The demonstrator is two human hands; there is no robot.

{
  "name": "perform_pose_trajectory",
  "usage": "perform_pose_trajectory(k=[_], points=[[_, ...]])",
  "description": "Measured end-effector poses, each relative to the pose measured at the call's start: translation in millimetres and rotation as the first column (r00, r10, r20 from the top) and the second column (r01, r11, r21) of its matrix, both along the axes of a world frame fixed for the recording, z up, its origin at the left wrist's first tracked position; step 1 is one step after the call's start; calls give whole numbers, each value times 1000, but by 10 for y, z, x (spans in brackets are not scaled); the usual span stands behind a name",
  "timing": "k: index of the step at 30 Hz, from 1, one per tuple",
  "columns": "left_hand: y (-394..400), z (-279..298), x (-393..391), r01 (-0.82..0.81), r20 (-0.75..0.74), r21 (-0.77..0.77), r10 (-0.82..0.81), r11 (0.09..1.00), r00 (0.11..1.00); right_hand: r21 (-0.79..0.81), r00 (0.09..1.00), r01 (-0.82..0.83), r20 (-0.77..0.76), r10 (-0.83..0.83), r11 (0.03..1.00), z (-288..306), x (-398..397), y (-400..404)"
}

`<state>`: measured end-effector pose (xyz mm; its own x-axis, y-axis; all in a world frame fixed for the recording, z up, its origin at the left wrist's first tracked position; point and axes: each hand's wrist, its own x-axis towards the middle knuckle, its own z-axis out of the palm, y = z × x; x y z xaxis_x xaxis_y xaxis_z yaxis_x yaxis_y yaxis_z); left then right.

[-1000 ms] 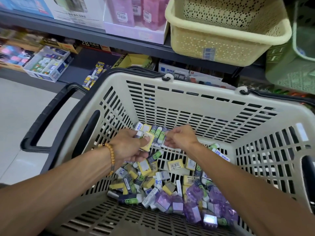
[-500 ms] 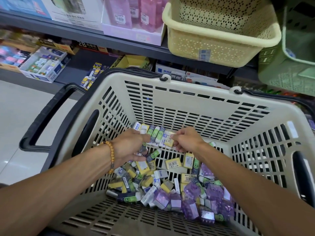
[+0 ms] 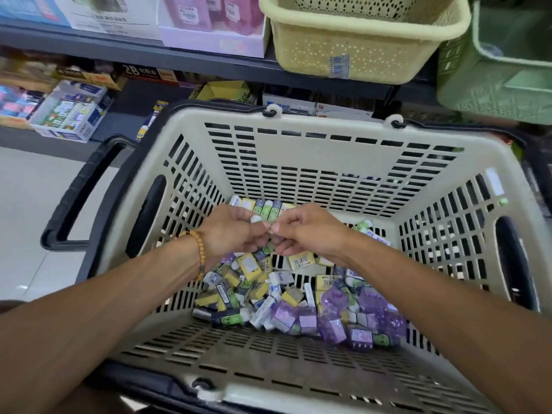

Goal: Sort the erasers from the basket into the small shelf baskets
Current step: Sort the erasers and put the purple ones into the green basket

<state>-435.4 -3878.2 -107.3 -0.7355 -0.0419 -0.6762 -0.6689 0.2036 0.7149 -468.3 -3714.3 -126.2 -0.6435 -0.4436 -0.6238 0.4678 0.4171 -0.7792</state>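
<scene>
- Roughly centre: big beige slotted plastic shopping basket (image 3: 322, 150) with black handles; takes up most of the view
- cream perforated plastic shelf basket (image 3: 358, 52) and green plastic shelf basket (image 3: 495, 82) on the dark shelf above
- loose pile of small wrapped erasers (image 3: 292, 297), yellow, green, purple, on the big basket's floor
- left hand (image 3: 230, 234), bead bracelet at wrist; fingers curled round a row of green and yellow erasers (image 3: 263, 208)
- right hand (image 3: 310, 231) touching the left; fingertips pinching something small, cannot tell what
</scene>
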Motion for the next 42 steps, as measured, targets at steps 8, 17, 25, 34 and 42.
perform_pose_trajectory(k=[8,17,25,34,42], points=[[33,-412,84,864,205,-484,-942,138,265,347,969,-101,-177,171,932,29,-122,574],[530,-499,280,753,274,-600,-954,-270,-124,389,919,-164,-273,283,906,48,-365,824],[871,-574,404,885,363,-423,-931,-194,-30,412,897,-158,-321,305,897,38,-515,1000],[812,-529,462,906,194,-422,-971,46,139,403,854,-251,-336,397,880,1,-431,933],[841,-530,593,839,254,-539,-964,-73,79,430,865,-222,-328,381,875,-59,-350,924]])
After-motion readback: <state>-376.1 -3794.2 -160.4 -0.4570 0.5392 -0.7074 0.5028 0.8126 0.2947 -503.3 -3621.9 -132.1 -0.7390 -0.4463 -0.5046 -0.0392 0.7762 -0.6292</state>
